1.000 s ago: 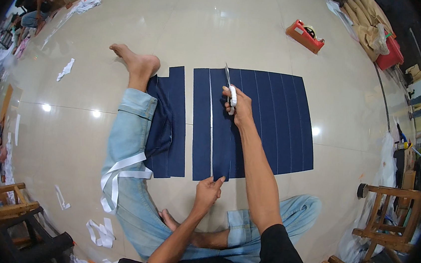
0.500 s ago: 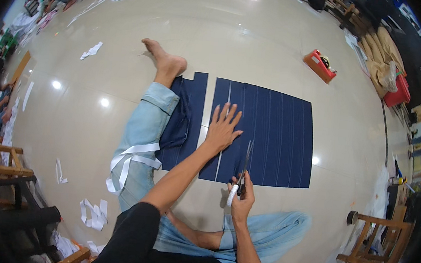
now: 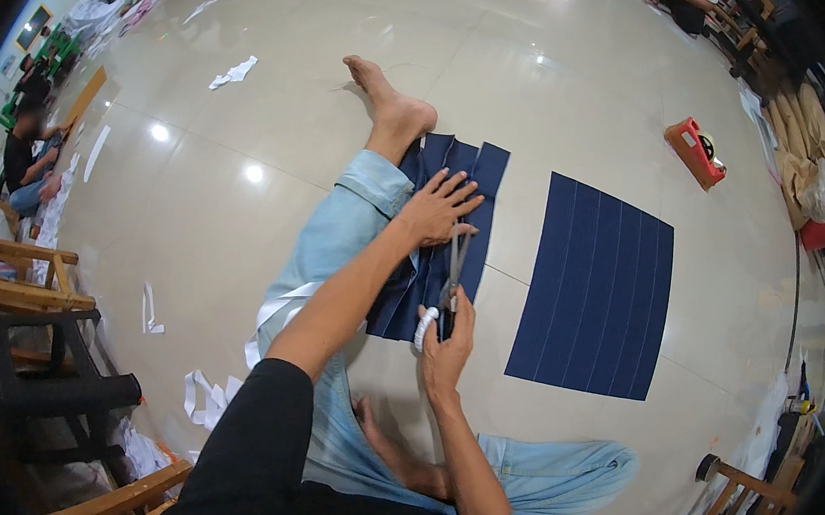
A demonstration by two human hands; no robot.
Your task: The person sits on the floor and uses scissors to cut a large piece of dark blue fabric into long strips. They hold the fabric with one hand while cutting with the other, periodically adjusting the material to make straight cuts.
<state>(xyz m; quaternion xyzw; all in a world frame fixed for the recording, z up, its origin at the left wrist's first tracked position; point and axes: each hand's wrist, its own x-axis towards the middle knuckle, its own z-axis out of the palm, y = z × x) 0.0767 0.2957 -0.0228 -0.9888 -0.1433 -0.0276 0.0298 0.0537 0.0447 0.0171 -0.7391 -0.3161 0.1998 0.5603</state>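
Note:
My left hand [image 3: 437, 206] lies with spread fingers on overlapping navy fabric strips [image 3: 485, 190] beside my outstretched left leg [image 3: 311, 244]. My right hand [image 3: 446, 344] grips metal scissors [image 3: 454, 271] by a white-wrapped handle, blades pointing forward over those strips, their tips near my left thumb. A larger navy panel [image 3: 587, 283] with pale parallel lines lies apart to the right. White ribbon [image 3: 286, 296] drapes over my left leg, partly behind my forearm.
A red tape dispenser [image 3: 694, 150] sits at upper right, near brown paper rolls [image 3: 800, 144]. Wooden stools [image 3: 27, 292] and a black stool [image 3: 64, 369] stand left, another wooden stool [image 3: 734, 506] lower right. Co-workers [image 3: 33, 161] sit along the edges. White scraps [image 3: 209, 392] lie around.
Strips parted from the right panel have moved left onto the pieces by my leg, opening a wide gap. My left hand moved forward onto them; the scissors shifted left with my right hand.

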